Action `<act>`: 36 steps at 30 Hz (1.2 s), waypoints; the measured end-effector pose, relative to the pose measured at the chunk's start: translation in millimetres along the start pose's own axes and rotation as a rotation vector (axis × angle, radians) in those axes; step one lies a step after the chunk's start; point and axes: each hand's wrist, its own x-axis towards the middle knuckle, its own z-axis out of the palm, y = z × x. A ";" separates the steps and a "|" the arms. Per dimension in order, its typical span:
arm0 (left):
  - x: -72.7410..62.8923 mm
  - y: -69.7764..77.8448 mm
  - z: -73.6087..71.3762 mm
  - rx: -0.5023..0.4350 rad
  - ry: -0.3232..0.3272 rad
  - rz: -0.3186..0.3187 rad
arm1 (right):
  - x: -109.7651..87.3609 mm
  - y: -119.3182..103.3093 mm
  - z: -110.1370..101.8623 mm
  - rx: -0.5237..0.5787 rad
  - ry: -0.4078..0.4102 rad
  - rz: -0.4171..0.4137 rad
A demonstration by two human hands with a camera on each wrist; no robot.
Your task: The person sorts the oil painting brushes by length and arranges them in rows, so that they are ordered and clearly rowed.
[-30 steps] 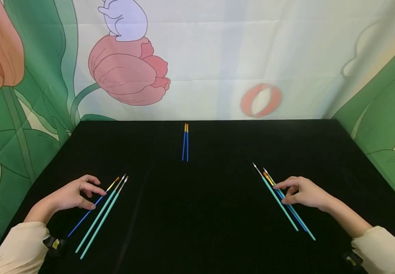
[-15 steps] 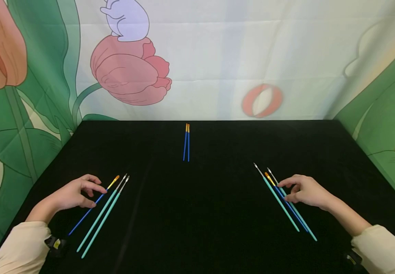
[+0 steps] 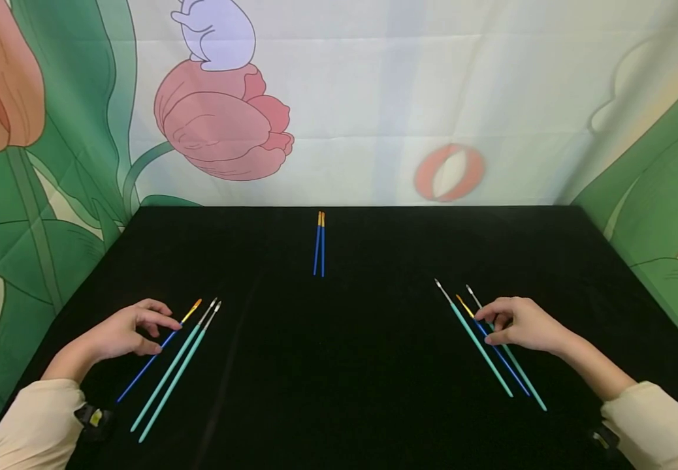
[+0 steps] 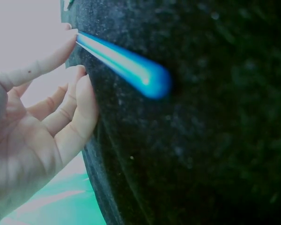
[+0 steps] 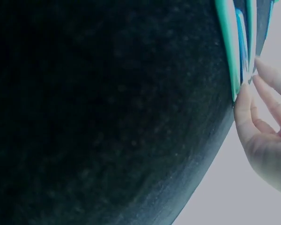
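Observation:
In the head view, my left hand (image 3: 121, 334) pinches a blue paintbrush (image 3: 139, 376) between thumb and fingertips. Its blue handle end (image 4: 131, 70) shows large in the left wrist view. Close to its right lie two teal paintbrushes, one (image 3: 165, 378) nearer the blue brush and the other (image 3: 172, 386) beyond it. On the other side, my right hand (image 3: 524, 326) pinches a second blue paintbrush (image 3: 509, 368). A teal paintbrush (image 3: 482, 350) lies to its left, and another teal paintbrush (image 3: 526, 378) passes partly under the hand.
Two more blue paintbrushes (image 3: 319, 251) lie close together near the back edge of the black-covered table (image 3: 339, 365). Behind it hangs a printed curtain (image 3: 345, 98) with flowers, and leafy cloth (image 3: 662, 215) flanks the sides.
Beside my right hand, the gap between the blue paintbrush and the rightmost teal one has widened. The left blue paintbrush's bristle end has shifted slightly left, away from the teal ones.

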 end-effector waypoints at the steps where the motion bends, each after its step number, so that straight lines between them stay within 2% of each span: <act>1: -0.2 0.0 0.0 -0.003 0.001 0.000 | 0.9 -0.9 -0.1 0.000 -0.008 0.001; 8: -1.5 -0.6 0.9 -0.007 0.008 0.002 | 3.6 -3.1 -2.9 -0.013 -0.036 0.006; 20: -0.7 -1.2 1.5 0.018 0.009 0.009 | 6.3 10.0 0.6 -0.036 -0.055 -0.162; 26: -0.4 -2.2 2.0 -0.006 0.003 0.012 | 8.1 10.5 0.3 -0.054 -0.077 -0.159; 36: 0.8 0.4 5.8 0.102 0.057 0.068 | 8.9 14.5 0.6 -0.060 -0.060 -0.135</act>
